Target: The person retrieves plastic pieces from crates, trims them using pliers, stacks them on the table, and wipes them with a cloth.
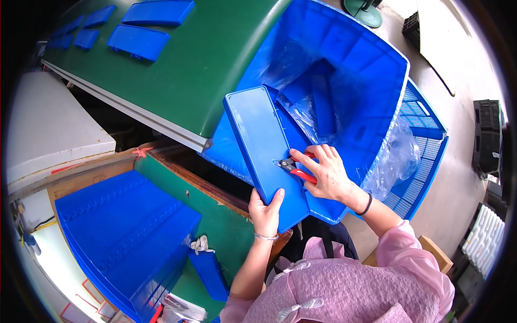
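Note:
My left hand (265,213) grips the lower left edge of a long blue plastic case (258,134), thumb on its face. The case is tilted, its far end pointing up and left over a big blue bin. Red-handled cutting pliers (301,172) are in my right hand (327,171), fingers wrapped round the grips. The jaws of the pliers lie against the face of the case near its middle; whether they bite on anything is too small to tell. Inside the big blue bin (371,48) are blue plastic parts (323,105) and clear plastic film (301,116).
A green conveyor belt (188,70) carries several blue plastic pieces (140,42). Lower left, a large blue box (124,226) rests on a green-topped bench (226,237), with a smaller blue piece (209,273) beside it. A blue mesh crate (417,161) stands on the floor behind the bin.

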A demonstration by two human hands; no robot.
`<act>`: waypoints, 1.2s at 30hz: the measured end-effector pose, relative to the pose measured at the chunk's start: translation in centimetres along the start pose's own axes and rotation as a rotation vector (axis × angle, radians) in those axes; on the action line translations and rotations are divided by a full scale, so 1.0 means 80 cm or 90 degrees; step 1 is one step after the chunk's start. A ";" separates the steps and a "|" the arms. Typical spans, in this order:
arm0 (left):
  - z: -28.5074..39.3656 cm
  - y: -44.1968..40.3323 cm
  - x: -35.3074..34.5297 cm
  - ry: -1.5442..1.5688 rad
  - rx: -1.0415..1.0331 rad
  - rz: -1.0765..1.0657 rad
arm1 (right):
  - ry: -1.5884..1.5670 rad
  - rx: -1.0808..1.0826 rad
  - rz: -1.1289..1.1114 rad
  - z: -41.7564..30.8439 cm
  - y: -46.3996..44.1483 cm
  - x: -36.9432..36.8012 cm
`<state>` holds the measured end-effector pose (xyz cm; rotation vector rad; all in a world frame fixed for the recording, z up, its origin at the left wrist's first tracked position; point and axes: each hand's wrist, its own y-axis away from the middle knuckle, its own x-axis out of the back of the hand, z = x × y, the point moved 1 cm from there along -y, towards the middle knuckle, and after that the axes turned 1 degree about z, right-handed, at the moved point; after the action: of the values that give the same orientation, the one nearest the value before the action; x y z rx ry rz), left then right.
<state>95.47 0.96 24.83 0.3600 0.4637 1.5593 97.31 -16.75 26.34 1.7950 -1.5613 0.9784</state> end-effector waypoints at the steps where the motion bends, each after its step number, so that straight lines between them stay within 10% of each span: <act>1: 0.002 0.001 0.000 0.001 -0.001 0.001 | 0.001 0.002 0.000 -0.001 -0.001 0.000; 28: -0.017 0.039 0.027 0.040 -0.007 0.025 | 0.072 0.112 -0.001 -0.011 0.018 -0.025; 36: -0.026 0.082 0.108 -0.314 -0.193 0.087 | -0.359 -0.156 0.035 -0.014 0.049 -0.039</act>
<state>88.35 9.40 25.87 0.5279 -0.1823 1.5753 93.09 -14.68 24.28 1.9516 -1.9682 0.2806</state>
